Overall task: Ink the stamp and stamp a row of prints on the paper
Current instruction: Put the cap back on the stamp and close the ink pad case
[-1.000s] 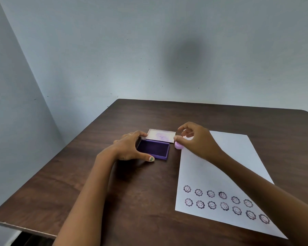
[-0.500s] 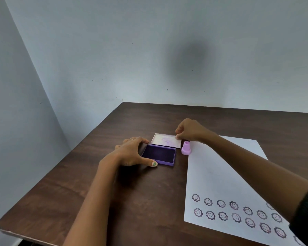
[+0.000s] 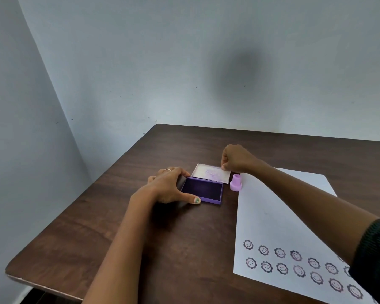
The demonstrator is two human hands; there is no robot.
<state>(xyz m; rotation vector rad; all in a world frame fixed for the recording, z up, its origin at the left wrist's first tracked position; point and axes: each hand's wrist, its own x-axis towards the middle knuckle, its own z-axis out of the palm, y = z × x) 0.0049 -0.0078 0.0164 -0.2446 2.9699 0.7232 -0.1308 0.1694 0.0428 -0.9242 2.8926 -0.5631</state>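
A purple ink pad [image 3: 203,190] lies open on the dark wooden table [image 3: 140,227]. Its white lid [image 3: 211,173] is folded back behind it. My left hand [image 3: 170,186] grips the pad's left end, thumb along the front edge. My right hand [image 3: 236,160] pinches the far right corner of the lid. A small pink stamp [image 3: 235,183] stands upright, free of either hand, just right of the pad at the corner of the white paper [image 3: 272,216]. Two rows of purple smiley flower prints [image 3: 294,263] run along the paper's near edge.
Pale blue walls meet behind the table. The table's near left corner [image 3: 11,272] and left edge drop off to the floor. My right forearm, with a dark sleeve [image 3: 375,260], crosses over the paper.
My right hand let go of the pink stamp, which now stands on the table, and moved back to pinch the lid's corner. My left hand stayed on the ink pad.
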